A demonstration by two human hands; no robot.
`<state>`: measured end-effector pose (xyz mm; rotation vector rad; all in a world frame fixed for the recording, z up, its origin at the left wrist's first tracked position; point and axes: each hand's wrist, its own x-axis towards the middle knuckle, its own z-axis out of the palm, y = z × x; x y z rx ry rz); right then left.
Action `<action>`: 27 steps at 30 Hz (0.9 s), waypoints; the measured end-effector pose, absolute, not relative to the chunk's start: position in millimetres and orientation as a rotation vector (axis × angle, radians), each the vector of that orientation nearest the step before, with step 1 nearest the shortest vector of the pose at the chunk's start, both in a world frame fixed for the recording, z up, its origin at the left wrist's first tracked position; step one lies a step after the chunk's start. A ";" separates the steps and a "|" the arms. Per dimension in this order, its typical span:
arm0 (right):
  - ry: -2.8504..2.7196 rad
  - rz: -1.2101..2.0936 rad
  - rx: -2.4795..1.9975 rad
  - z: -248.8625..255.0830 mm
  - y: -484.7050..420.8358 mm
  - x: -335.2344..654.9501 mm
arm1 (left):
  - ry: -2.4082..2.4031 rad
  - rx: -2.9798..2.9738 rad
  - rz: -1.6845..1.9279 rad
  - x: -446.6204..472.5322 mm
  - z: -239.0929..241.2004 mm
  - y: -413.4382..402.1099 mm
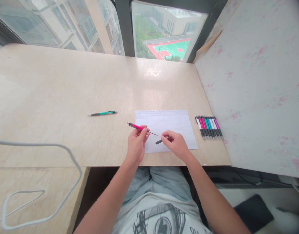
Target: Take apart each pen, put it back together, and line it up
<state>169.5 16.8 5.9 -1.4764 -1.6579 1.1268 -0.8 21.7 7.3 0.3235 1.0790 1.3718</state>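
My left hand [137, 141] is closed around the pink barrel of a pen [135, 125], whose clicker end points up and left. From the barrel's front a thin dark refill [154, 134] sticks out toward my right hand [174, 142]. Those right fingers pinch a black pen grip [159, 141] taken off the barrel, and the fingertips are at the refill's tip; whether they touch it I cannot tell. Both hands are above a white sheet of paper [169, 125], which has rows of small writing along its top.
A teal and black pen [103, 113] lies to the left on the pale tabletop [66, 97]. Several pens [208, 126] in mixed colours lie side by side at the right, near the floral wall [256, 81]. A white cable [66, 148] loops at the lower left. Windows stand behind.
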 end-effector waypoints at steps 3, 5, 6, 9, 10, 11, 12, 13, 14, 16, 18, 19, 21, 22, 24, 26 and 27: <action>-1.657 1.132 -1.491 5.8 15.9 173.0 | 1.074 0.319 1.389 -3.6 6.5 23.2; -1.665 1.098 -1.527 5.4 16.7 175.6 | 1.084 0.326 1.400 -5.5 6.3 23.7; -1.670 1.058 -1.563 4.9 17.9 176.8 | 1.095 0.332 1.411 -6.6 6.4 23.9; -1.692 0.889 -1.700 2.0 26.0 177.9 | 1.134 0.370 1.437 -9.8 7.0 25.1; -1.702 0.848 -1.735 0.6 29.9 177.3 | 1.143 0.387 1.431 -10.7 7.3 25.6; -1.716 0.824 -1.759 -0.9 34.0 176.2 | 1.148 0.405 1.417 -11.4 7.5 26.1; -1.730 0.814 -1.774 -2.3 38.0 174.9 | 1.152 0.421 1.397 -12.0 7.7 26.6; -1.744 0.807 -1.785 -3.4 41.4 173.4 | 1.155 0.435 1.374 -12.4 7.7 26.9; -1.758 0.797 -1.795 -4.0 43.8 171.9 | 1.159 0.448 1.352 -12.7 7.7 27.1; -1.773 0.780 -1.809 -3.4 44.8 169.4 | 1.173 0.465 1.317 -12.9 7.1 27.2; -1.788 0.818 -1.781 0.0 40.9 167.0 | 1.187 0.479 1.292 -12.5 6.0 26.8; -1.808 0.864 -1.744 2.5 37.8 165.7 | 1.191 0.488 1.278 -11.9 5.3 26.5; -1.875 0.966 -1.653 8.0 31.2 162.1 | 1.194 0.512 1.248 -9.6 4.2 26.1; -1.921 0.995 -1.615 10.5 28.5 159.9 | 1.193 0.527 1.229 -8.2 3.8 26.2; -2.006 0.982 -1.585 14.2 25.0 156.1 | 1.182 0.555 1.188 -6.4 3.5 27.5; -2.053 0.905 -1.607 15.4 23.3 154.6 | 1.170 0.578 1.175 -8.4 4.0 30.9; -2.065 0.864 -1.628 15.1 22.7 155.1 | 1.175 0.586 1.191 -11.7 4.6 33.4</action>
